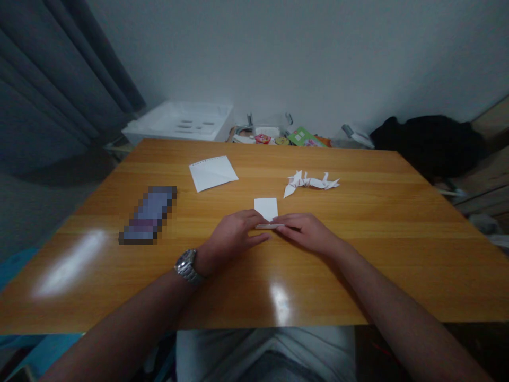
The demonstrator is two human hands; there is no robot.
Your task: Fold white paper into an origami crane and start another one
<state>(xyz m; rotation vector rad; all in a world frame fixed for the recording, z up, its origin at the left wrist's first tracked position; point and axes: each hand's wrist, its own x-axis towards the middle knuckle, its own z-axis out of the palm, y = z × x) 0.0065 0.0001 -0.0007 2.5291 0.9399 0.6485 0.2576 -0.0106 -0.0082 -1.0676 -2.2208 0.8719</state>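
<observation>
A small white folded paper [265, 208] lies on the wooden table in front of me, its lower edge folded into a narrow strip. My left hand [237, 232] rests on its left side, fingertips at the fold and thumb reaching below it; a metal watch [189, 266] is on that wrist. From the right, my right hand [306, 231] has its fingers and thumb closed about the strip's right end. The fingertips of both hands nearly meet at the fold and partly cover it. Beyond my right hand lie several white folded paper figures [312, 182], close together in a row.
A white sheet with a perforated edge [213, 173] lies toward the table's far left. A blurred-out phone-like device [149, 215] is at the left of the table [377, 212]. Behind the far edge are a white plastic tray [147, 126], a green packet [305, 137] and a black cloth heap [429, 143].
</observation>
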